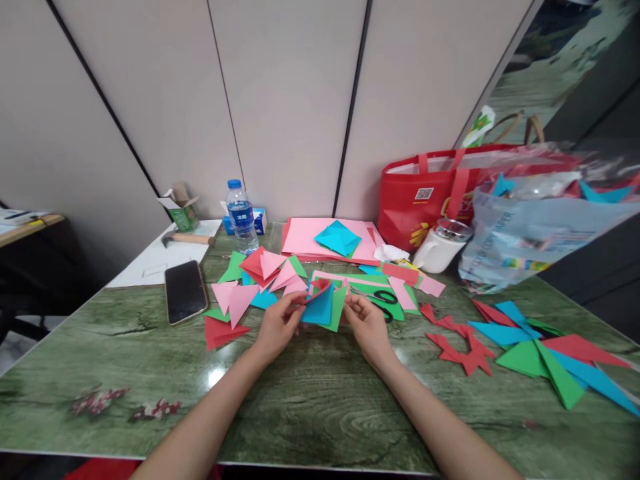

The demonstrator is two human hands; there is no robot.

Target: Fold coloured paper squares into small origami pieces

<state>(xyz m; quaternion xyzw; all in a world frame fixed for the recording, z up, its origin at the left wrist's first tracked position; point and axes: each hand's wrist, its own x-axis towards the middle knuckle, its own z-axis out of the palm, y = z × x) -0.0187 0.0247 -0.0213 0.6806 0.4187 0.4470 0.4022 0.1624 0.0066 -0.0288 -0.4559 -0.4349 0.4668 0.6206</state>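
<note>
Just above the table, at the middle, my two hands hold a small bunch of folded paper pieces point(319, 307) in blue, green, red and pink. My left hand point(281, 320) pinches the blue and red side between thumb and fingers. On the other side, my right hand point(367, 323) is closed at the edge by the green and pink paper; its fingertips are partly hidden. Close to the right hand lie black-handled scissors point(385, 297) on green and pink paper strips. Left of my hands is a loose pile of folded paper triangles point(243, 301) in several colours.
A phone point(185, 292), hammer point(187, 238) and water bottle point(242, 220) stand or lie at left. Pink sheets point(300, 233) lie at the back. At right are a white mug point(440, 250), red bag point(405, 200), plastic bag point(540, 233) and red paper star pieces point(467, 343).
</note>
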